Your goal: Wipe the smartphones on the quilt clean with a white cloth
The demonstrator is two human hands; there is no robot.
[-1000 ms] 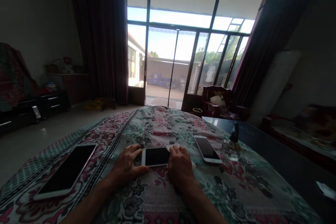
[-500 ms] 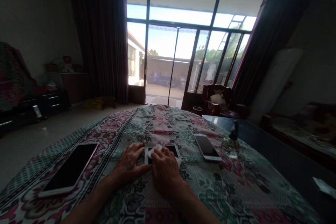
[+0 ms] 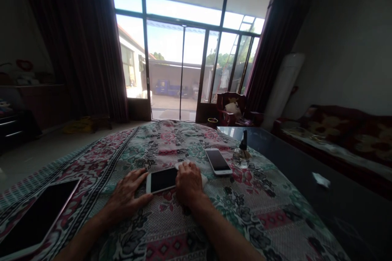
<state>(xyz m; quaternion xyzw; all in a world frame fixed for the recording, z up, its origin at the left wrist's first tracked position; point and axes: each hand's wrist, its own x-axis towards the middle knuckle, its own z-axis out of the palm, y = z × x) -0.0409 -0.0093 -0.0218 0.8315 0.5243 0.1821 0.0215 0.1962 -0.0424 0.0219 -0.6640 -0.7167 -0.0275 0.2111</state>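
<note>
A white smartphone (image 3: 163, 180) with a dark screen lies sideways on the patterned tablecloth in front of me. Beside its left end rests my left hand (image 3: 130, 191), thumb and fingers spread around the corner; the thumb is close to the lower edge. My right hand (image 3: 190, 182) is closed over a crumpled white tissue (image 3: 203, 181) at the phone's right end, covering that end and most of the tissue. Further right lies another white smartphone (image 3: 218, 161), its screen dark. A clear bottle with a black pump top (image 3: 241, 155) stands just beyond it.
A larger white-framed tablet (image 3: 39, 217) lies at the left on the tablecloth (image 3: 171, 220). To the right is a dark glossy tabletop (image 3: 294, 187) with a crumpled white piece (image 3: 321, 180) on it. Behind stand a wooden chair (image 3: 231, 108), a sofa (image 3: 339, 128) and glass doors.
My right hand has slid with the tissue from the phone's middle to its right end, baring the screen. The whole view has turned to the right.
</note>
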